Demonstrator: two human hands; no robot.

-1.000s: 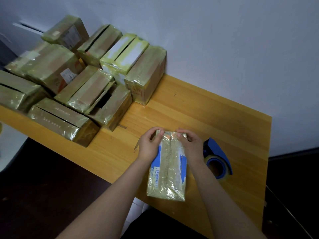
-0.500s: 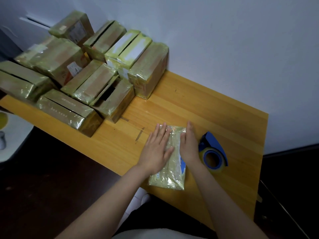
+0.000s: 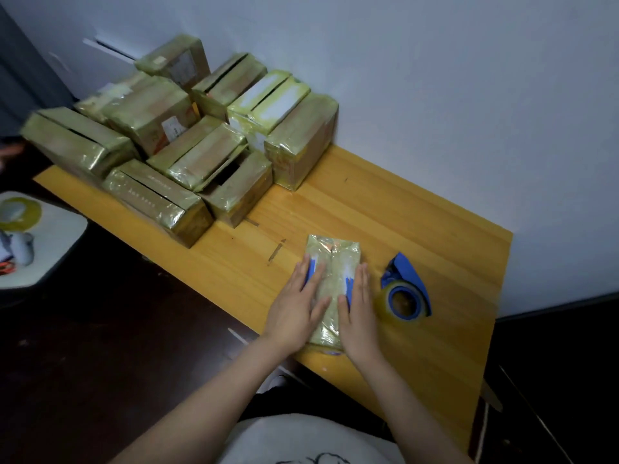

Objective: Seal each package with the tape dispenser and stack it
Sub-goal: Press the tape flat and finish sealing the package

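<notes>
While the left grip (image 3: 294,309) and the right grip (image 3: 358,316) both lie flat on the package (image 3: 335,256), with fingers straight and curled round nothing, I see that they only press it down on the bench (image 3: 418,209). The package lies near the front edge of the bench, under my two grips. The tape dispenser (image 3: 407,291) stands just beside it on the right, not touching it. The wrap is glossy tape, so I judge it slippery, and the package looks small, light and a bit soft at the ends. Pressing from above seems safe to me. For lifting I would take it by the two long sides, not by the shiny top. The stack of sealed packages (image 3: 201,152) is well apart, at the far left against the wall.
</notes>
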